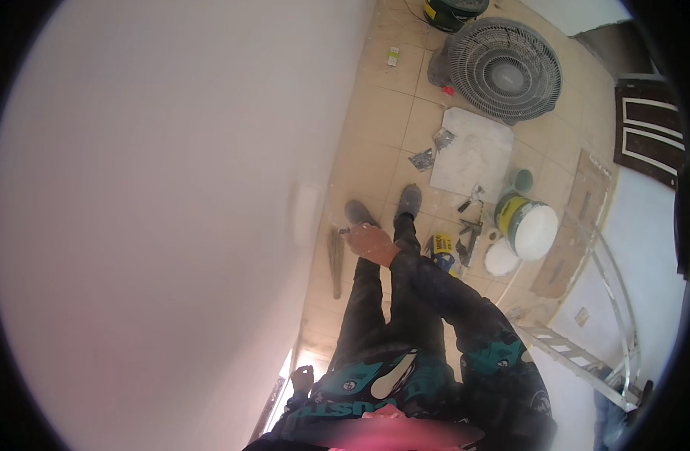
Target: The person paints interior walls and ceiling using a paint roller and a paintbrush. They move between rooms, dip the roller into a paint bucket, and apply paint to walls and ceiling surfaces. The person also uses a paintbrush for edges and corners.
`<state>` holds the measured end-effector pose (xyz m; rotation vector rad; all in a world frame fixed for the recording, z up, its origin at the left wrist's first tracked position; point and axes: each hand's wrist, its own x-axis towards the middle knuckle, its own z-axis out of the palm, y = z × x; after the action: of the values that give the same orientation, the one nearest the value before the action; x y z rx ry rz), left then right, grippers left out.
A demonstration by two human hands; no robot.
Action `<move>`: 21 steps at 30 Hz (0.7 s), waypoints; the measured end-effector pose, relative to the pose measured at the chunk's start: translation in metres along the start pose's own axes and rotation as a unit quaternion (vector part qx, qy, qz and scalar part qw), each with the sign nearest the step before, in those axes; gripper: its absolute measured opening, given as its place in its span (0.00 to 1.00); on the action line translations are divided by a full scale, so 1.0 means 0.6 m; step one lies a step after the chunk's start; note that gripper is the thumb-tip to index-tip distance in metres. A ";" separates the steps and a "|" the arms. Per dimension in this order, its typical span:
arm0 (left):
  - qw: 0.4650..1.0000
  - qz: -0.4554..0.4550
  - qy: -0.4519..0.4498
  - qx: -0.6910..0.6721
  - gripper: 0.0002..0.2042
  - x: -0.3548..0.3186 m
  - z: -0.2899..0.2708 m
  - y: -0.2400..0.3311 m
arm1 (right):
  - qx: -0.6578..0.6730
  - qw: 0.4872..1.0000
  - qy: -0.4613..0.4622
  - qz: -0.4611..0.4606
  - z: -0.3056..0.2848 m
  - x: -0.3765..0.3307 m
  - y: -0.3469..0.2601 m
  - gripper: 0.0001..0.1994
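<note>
- The right hand (pixel 373 244) is out over the legs toward the left, its fingers drawn narrow on a small dark piece (pixel 344 231) at their tips, near the pale smooth wall (pixel 164 195).
- The left hand (pixel 303 379) hangs low and near, in shadow beside the wall; I cannot tell its grip.
- A long, tapered grey-brown strip (pixel 335 264) shows just left of the right hand; whether they touch is unclear.
- Two dark shoes (pixel 409 200) stand on the beige tiled floor (pixel 375 113).
- To the right are a yellow-and-blue package (pixel 441 246), a dark long-bodied tool (pixel 472 242), a white disc (pixel 501 258) and a yellow-and-dark bucket with a white round top (pixel 513 213).
- Ahead lies a dusty white sheet (pixel 471 154), with a round grey fan (pixel 507 75) beyond it.
- A metal ladder (pixel 594 379) takes up the near right.
</note>
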<state>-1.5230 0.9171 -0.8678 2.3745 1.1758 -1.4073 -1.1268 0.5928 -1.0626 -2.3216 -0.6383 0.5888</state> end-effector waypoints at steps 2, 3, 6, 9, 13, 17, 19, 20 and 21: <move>0.999 -0.014 0.003 -0.032 0.17 -0.006 0.003 -0.007 | 0.025 0.999 0.019 -0.015 0.011 0.001 -0.011 0.06; 1.000 -0.001 0.003 -0.031 0.19 -0.004 0.004 -0.012 | 0.048 0.996 0.066 -0.042 0.017 0.008 -0.014 0.06; 0.999 -0.007 0.005 -0.049 0.19 0.005 0.017 -0.018 | -0.020 0.992 0.075 -0.095 0.036 0.047 0.002 0.06; 0.998 0.023 0.012 -0.057 0.18 0.012 0.032 -0.027 | 0.002 0.995 0.061 -0.080 0.039 0.050 0.000 0.06; 0.998 0.049 0.024 -0.044 0.18 0.016 0.043 -0.056 | 0.011 1.000 0.003 0.008 0.049 0.047 -0.023 0.07; 0.998 0.021 0.006 -0.060 0.18 0.038 0.000 0.010 | -0.011 0.994 0.093 -0.058 0.076 0.075 0.032 0.08; 0.997 0.026 0.020 -0.063 0.20 0.038 -0.021 0.021 | -0.029 0.996 0.069 -0.044 0.074 0.077 0.027 0.08; 0.998 0.026 0.023 -0.055 0.19 0.040 -0.020 0.008 | -0.008 0.997 0.078 -0.017 0.080 0.071 0.011 0.08; 0.998 0.027 0.026 -0.046 0.19 0.042 -0.021 -0.007 | 0.013 0.996 0.087 0.011 0.088 0.052 -0.015 0.08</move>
<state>-1.5105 0.9398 -0.8796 2.3744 1.1545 -1.2545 -1.1347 0.6415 -1.1002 -2.3265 -0.5202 0.3958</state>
